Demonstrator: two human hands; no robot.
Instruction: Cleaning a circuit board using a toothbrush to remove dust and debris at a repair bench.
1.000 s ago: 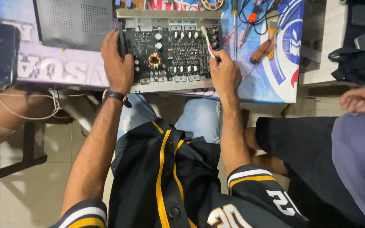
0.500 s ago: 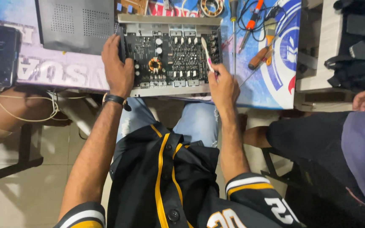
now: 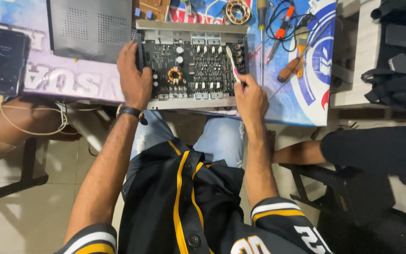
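- Far left, a dark smartphone point(image 3: 4, 61) lies flat on the desk point(image 3: 301, 101), its cream cable point(image 3: 29, 129) looping off the near edge.
- Next to it sits a grey perforated metal cover point(image 3: 89, 29), flat on the printed banner.
- Left hand point(image 3: 134, 77), black wristwatch point(image 3: 130, 112) at the wrist, is clamped over the left end of the open amplifier chassis with its dark green circuit board point(image 3: 196, 63); fingers curl over the edge, so the grip is closed on the chassis.
- The chassis lies at the desk's near edge, long axis running left to right, board facing up, a copper coil point(image 3: 175, 74) near its middle.
- Right hand point(image 3: 251, 96) pinches a slim white-and-pink brush point(image 3: 232, 61); it slants up and left, its tip over the right part of the board.
- Just right, a long screwdriver point(image 3: 261, 37) points away from the person.
- Further right, an orange-handled tool point(image 3: 280, 30) and a wooden-handled screwdriver point(image 3: 290, 68) lie slanted.
- Far right, another person's arm point(image 3: 301, 151).
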